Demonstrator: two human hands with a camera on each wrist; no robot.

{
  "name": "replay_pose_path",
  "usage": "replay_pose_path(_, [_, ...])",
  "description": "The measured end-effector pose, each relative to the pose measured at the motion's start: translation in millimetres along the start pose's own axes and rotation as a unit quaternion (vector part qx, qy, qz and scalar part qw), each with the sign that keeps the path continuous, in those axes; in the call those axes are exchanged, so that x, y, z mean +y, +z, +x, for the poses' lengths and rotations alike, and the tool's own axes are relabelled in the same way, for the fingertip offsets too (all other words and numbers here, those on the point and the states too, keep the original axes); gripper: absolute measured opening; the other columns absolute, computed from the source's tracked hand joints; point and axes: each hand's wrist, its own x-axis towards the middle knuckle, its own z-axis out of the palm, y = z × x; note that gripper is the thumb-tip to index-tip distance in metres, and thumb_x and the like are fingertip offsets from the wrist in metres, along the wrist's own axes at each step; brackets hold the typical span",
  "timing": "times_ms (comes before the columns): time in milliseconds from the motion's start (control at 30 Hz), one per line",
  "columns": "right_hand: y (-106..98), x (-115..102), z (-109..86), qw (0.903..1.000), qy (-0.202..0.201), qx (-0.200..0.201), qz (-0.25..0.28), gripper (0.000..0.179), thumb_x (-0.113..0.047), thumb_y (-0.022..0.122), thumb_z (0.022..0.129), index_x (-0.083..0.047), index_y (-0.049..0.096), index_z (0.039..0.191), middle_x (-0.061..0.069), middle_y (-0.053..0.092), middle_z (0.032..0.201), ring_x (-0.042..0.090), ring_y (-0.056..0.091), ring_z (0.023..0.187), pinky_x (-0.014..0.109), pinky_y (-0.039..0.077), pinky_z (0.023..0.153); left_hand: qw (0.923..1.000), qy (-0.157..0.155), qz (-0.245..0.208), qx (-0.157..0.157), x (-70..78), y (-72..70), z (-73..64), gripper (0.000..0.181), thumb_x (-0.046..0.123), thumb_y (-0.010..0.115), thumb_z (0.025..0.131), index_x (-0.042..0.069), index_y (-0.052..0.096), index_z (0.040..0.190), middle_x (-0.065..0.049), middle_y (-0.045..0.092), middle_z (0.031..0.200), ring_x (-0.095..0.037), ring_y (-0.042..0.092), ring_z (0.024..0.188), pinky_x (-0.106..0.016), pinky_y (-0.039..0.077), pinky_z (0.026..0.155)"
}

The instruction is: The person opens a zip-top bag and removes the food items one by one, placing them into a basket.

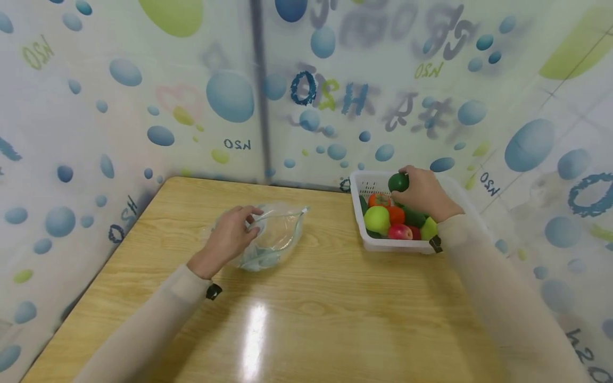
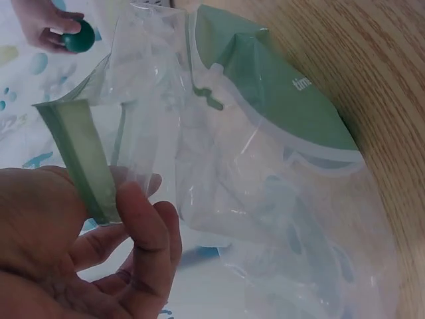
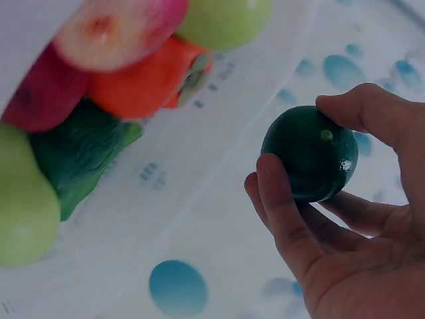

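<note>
A clear zip bag (image 1: 280,234) with green printed panels lies on the table, its mouth partly spread. My left hand (image 1: 232,234) is at its left side, and in the left wrist view the bag's green-edged rim (image 2: 83,156) passes between the thumb and curled fingers. My right hand (image 1: 423,192) pinches a glossy dark green round fruit (image 3: 311,154) between thumb and fingertips. It holds the fruit above the white basket (image 1: 390,244), whose far right part is hidden behind the hand and sleeve.
Inside the basket are a light green apple (image 1: 377,219), an orange-red persimmon (image 1: 379,200), a red fruit (image 1: 399,232), a dark green pepper-like piece (image 3: 83,149) and a yellow-green fruit (image 1: 429,229). The wooden table (image 1: 325,308) meets a patterned wall covering (image 1: 316,154) at its back.
</note>
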Motion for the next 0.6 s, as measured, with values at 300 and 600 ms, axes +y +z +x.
replay_pose_path(300, [8.1,16.3,25.8,0.9972,0.019,-0.065,-0.031,0.059,-0.019,0.083,0.101,0.015,0.06,0.143,0.036,0.072,0.129,0.046,0.068,0.106,0.061,0.067,0.101,0.9999,-0.011,-0.01,0.006,-2.9,-1.6,0.0,0.037,0.002,0.083,0.104,0.0,0.076,0.141,-0.025,0.08,0.114,-0.034,0.08,0.094,-0.051,0.069,0.084])
replay_pose_path(600, [20.5,16.8,33.5,0.992,0.049,-0.109,-0.041,0.056,-0.012,0.081,0.106,0.015,0.059,0.15,0.038,0.07,0.141,0.049,0.066,0.12,0.068,0.061,0.118,0.9998,-0.01,-0.015,0.009,-6.1,-2.3,-2.3,0.036,0.005,0.085,0.105,0.0,0.078,0.139,-0.024,0.081,0.114,-0.034,0.08,0.094,-0.051,0.068,0.083])
